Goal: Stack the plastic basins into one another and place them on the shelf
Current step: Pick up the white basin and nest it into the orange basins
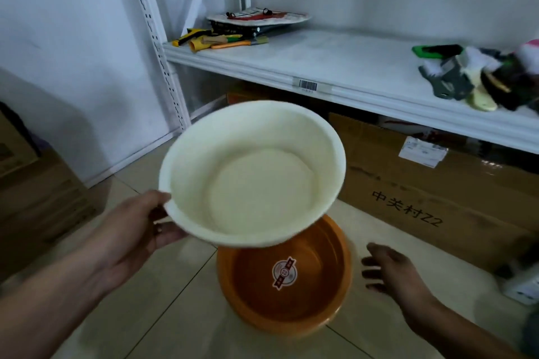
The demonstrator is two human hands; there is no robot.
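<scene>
Left hand (137, 224) gripping the near-left rim of a cream plastic basin (253, 175), thumb over the rim and fingers (169, 234) underneath; the basin is held clear of the floor, mouth up and tilted toward the camera, its interior empty; its lower edge overlaps, in this view, the far rim of an orange plastic basin (284, 280), though whether the two touch cannot be told. The orange basin rests mouth up on the tiled floor (180, 315), with a round red-and-white sticker (284, 272) on its inner base. Right hand (390, 269) open, fingers spread, holding nothing; it hovers just beside the right rim of the orange basin, apart from it. White metal shelf (344, 67) beyond both basins, its board bare in the middle; a barcode label (308, 85) on its front edge; at its left end, yellow- and orange-handled tools (215, 41) lying before a flat stack of packaged goods (259, 20); at its right end, a heap of brushes and insoles (478, 76), individual items hard to distinguish. Cardboard boxes (437, 192) on the floor beneath the shelf, the nearest bearing printed characters and a white shipping label (423, 151); further cartons (38, 192) stand against the left wall.
</scene>
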